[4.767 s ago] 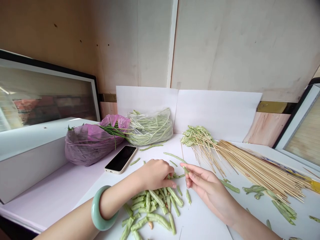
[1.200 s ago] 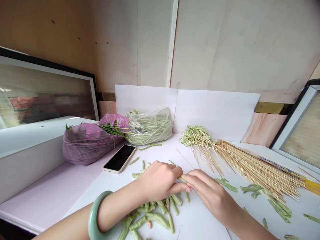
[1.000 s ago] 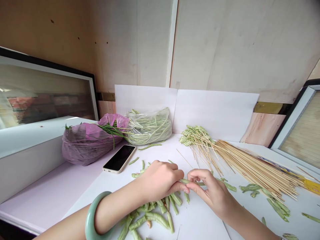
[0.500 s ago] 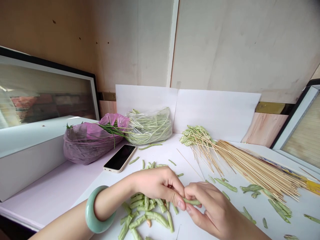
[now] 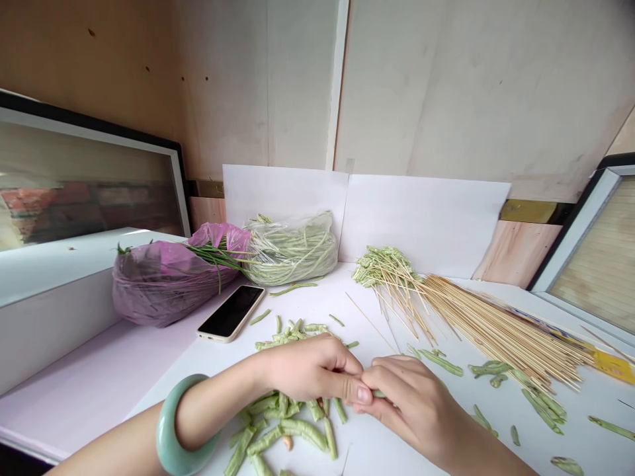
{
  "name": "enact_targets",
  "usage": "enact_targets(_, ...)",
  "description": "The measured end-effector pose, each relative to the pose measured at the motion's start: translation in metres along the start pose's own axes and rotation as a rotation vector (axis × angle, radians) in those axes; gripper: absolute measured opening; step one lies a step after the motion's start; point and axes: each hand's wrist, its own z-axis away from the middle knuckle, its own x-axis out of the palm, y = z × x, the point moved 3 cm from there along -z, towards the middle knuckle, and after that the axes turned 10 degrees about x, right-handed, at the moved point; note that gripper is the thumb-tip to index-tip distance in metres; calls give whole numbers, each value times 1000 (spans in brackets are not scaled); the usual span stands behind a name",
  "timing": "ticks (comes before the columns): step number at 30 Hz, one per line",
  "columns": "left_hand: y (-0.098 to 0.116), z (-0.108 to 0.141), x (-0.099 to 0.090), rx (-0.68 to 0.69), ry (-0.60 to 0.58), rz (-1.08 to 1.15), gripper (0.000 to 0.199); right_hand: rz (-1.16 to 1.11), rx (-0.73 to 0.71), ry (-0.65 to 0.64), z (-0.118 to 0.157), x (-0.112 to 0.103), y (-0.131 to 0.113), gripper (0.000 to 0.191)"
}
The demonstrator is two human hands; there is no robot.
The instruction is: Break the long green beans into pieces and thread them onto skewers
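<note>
My left hand (image 5: 317, 370), with a pale green bangle (image 5: 167, 430) on its wrist, pinches with thumb and fingers above a heap of green bean pieces (image 5: 307, 430). Its fingertips meet those of my right hand (image 5: 414, 400). Between them both hands grip a green bean (image 5: 378, 394); only a small bit of it shows and the rest is hidden by the fingers. The cut pieces lie below and behind my left hand, with one small tan seed (image 5: 287, 442) among them.
Long beans fill a clear bag (image 5: 292, 251), beside a purple bag (image 5: 159, 284) with green stalks. A phone (image 5: 232, 314) lies in front. Rightward are wooden skewers (image 5: 501, 330), skewered beans (image 5: 381, 266) and scattered bean pieces (image 5: 543, 403). White boards (image 5: 421, 225) stand behind.
My hands have closed in on the bean, so less of it shows between the fingers. The right hand has tilted over it. The whole view has shifted slightly.
</note>
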Motion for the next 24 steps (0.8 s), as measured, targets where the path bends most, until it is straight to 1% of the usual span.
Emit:
enact_targets(2, -3, 1, 3, -7, -65, 83, 42, -134, 65, -73, 1, 1, -2, 17)
enact_targets(5, -7, 0, 9, -3, -207, 200, 47, -388, 241, -314, 5, 4, -7, 13)
enact_targets(7, -3, -2, 14, 45, -320, 249, 45, -493, 343, -443, 9, 4, -8, 18)
enact_targets(8, 2, -2, 16, 71, -378, 264, 42, -513, 375, -469, 10, 2, -7, 22)
enact_targets(10, 16, 0, 20, 74, -533, 273, 38, -530, 397, -455, 10, -2, -3, 32)
enact_targets(11, 22, 1, 20, 64, -538, 257, 40, -538, 402, -430, 9, -4, 1, 36)
enact_targets(12, 28, 1, 17, 71, -466, 232, 43, -550, 409, -402, 7, -4, 5, 38)
enact_targets(14, 35, 3, 6, 80, -233, 162, 43, -567, 439, -334, 4, -3, 15, 37)
enact_targets(16, 32, 6, -5, 55, -65, 9, 38, -555, 491, -259, 1, 1, 24, 36)
enact_targets(17, 28, 7, -11, 31, -18, -109, 35, -543, 520, -228, 0, 4, 28, 35)
enact_targets(20, 12, 9, -25, -88, 69, -579, 26, -509, 614, -176, 1, 11, 36, 32)
enact_targets(22, 3, 10, -31, -202, 58, -831, 19, -487, 657, -164, 3, 14, 39, 30)
enact_targets(24, -4, 11, -34, -303, 10, -956, 15, -470, 667, -163, 4, 16, 40, 27)
